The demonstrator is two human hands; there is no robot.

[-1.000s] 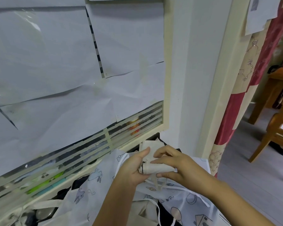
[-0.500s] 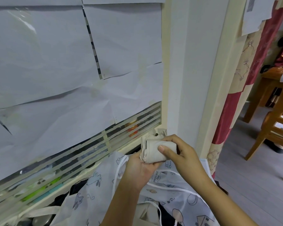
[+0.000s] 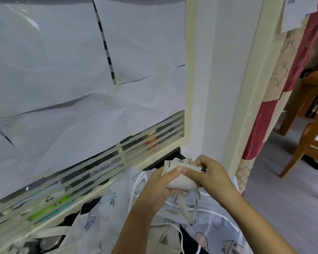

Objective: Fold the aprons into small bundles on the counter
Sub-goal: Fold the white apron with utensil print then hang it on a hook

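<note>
Both hands, left hand (image 3: 155, 187) and right hand (image 3: 210, 174), are clamped on a rolled beige apron bundle (image 3: 182, 182). Its straps (image 3: 186, 208) dangle below them. A printed white apron (image 3: 117, 204) lies spread beneath the hands.

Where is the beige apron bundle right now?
In the head view, lower centre-right: the beige bundle is held between the left hand and right hand, above the printed apron.

Your left hand (image 3: 155, 187) and right hand (image 3: 207, 174) cover much of the beige bundle (image 3: 184, 182). Printed apron (image 3: 215, 228) runs off bottom edge. Paper sheets (image 3: 62, 70) hide most window glass; jar (image 3: 151, 142) half-screened by slats.
</note>
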